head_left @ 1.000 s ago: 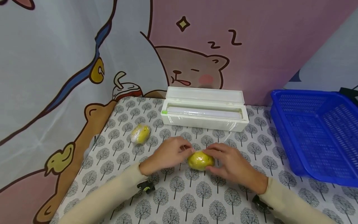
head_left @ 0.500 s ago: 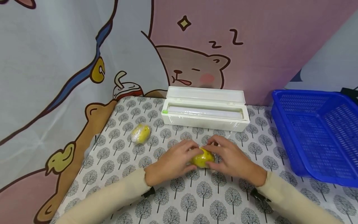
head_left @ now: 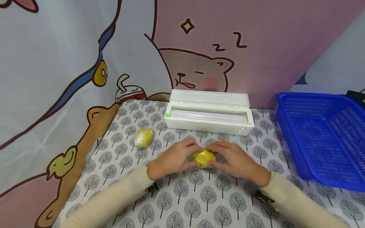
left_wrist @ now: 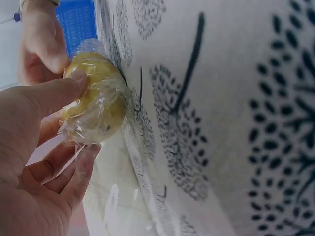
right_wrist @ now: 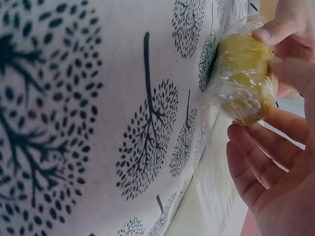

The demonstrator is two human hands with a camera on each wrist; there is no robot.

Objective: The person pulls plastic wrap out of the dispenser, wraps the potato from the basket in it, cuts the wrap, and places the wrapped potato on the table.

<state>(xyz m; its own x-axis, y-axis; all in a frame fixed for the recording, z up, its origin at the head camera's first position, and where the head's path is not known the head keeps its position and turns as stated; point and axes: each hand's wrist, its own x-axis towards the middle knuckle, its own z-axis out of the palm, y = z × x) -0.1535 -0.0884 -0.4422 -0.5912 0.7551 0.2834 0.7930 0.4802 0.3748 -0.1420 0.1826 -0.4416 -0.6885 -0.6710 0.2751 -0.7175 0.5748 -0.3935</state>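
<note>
Between both hands, close over the patterned cloth, is a yellow fruit (head_left: 204, 158) in shiny clear cling film; its exact kind is unclear. The left hand (head_left: 178, 158) grips its left end, thumb on the near side and fingers on the far side. Opposite, the right hand (head_left: 235, 160) holds the right end the same way. In the left wrist view, loose film bunches around the wrapped fruit (left_wrist: 96, 103) under the thumb. Wrinkled film and small dark specks show on the fruit (right_wrist: 243, 81) in the right wrist view. A second wrapped yellow fruit (head_left: 144, 137) lies farther left.
Behind the hands stands a white cling film box (head_left: 209, 125), lid raised, with a film roll (head_left: 209, 116) inside. A blue plastic basket (head_left: 302, 171) sits at the right. The tree-print cloth (head_left: 182, 202) covers the table; a cartoon curtain (head_left: 262, 47) hangs behind.
The left hand has gone from touching the fruit's upper left to gripping its left end. The fruit has turned slightly between the hands. The box, basket and second fruit stay put.
</note>
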